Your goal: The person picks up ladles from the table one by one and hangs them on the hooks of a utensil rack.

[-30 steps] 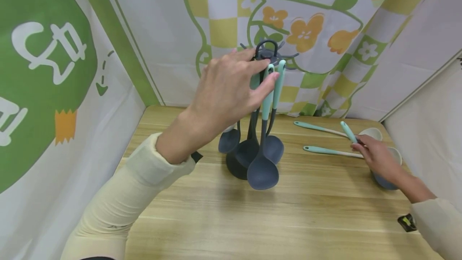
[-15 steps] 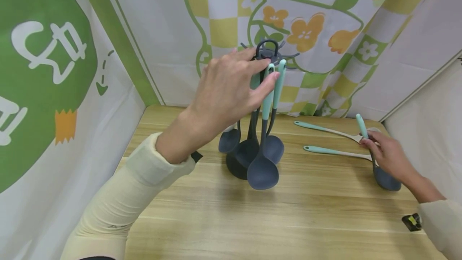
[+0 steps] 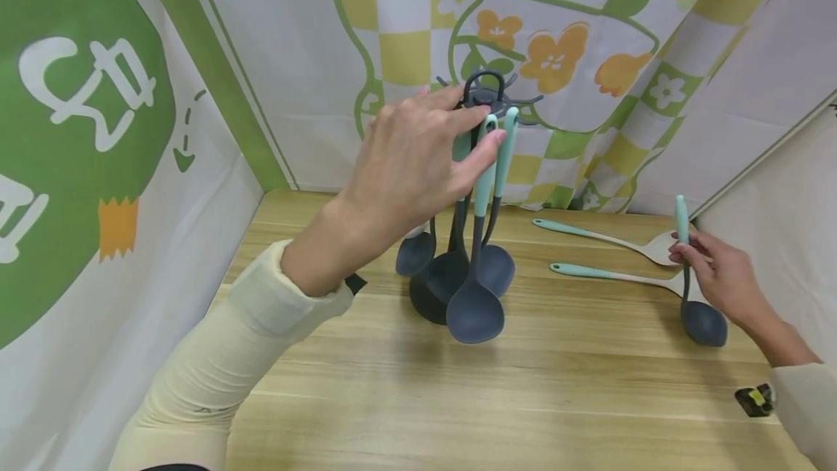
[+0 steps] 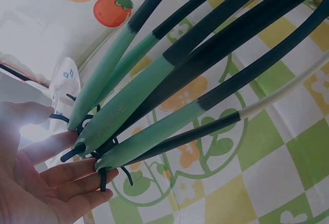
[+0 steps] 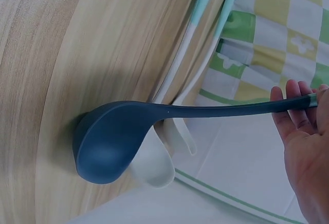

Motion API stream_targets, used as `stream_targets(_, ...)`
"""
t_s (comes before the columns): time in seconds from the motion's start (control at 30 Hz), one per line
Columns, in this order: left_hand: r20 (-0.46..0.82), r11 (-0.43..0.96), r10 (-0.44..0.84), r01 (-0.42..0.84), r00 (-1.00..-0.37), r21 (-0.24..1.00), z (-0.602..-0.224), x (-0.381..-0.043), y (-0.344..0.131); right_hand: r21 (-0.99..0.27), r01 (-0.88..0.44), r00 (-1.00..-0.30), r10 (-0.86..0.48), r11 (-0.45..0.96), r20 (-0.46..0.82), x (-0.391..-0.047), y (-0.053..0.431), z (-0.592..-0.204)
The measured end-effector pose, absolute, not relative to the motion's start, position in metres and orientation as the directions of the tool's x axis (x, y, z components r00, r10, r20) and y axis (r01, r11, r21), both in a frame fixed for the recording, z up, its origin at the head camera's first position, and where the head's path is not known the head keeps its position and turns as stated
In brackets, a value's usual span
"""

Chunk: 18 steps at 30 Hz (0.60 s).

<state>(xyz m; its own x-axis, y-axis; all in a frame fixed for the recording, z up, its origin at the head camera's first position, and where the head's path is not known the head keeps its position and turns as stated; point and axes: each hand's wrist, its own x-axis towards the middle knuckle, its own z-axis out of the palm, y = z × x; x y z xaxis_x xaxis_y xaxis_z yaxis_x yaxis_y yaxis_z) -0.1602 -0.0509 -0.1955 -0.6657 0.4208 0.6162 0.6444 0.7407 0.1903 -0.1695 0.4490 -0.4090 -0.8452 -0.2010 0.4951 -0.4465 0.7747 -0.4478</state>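
Observation:
My left hand (image 3: pixel 412 158) rests its fingers against the top of a dark utensil rack (image 3: pixel 485 97). Seen from the left wrist, these fingers are extended among the rack's hooks, beside mint handles (image 4: pixel 126 108). A dark ladle (image 3: pixel 475 312) hangs at the rack's front with several other dark utensils. At the far right, my right hand (image 3: pixel 735 278) pinches another dark ladle (image 3: pixel 705 324) by its handle. Its mint end points up and its bowl is low, just over or on the table; I cannot tell which. The right wrist view shows this bowl (image 5: pixel 108 147) in front of a white utensil head.
Two white utensils with mint handles lie on the wooden table (image 3: pixel 523 398): a back one (image 3: pixel 657 247) and a front one (image 3: pixel 582 272), its head partly behind the right hand. Printed cloth (image 3: pixel 405 42) hangs behind, and white walls stand at both sides.
My right hand has moved to the right with the ladle, whose handle has swung from leaning left to nearly upright. The left hand and the rack have stayed put.

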Motion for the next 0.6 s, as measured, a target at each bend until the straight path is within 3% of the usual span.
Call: stream_targets(0.6,0.616,0.732,0.437,0.657,-0.655,0.179,-0.195,-0.161,-0.052,-0.593,-0.298,-0.901,-0.015,0.748,0.433,-0.164,0.464,-0.401)
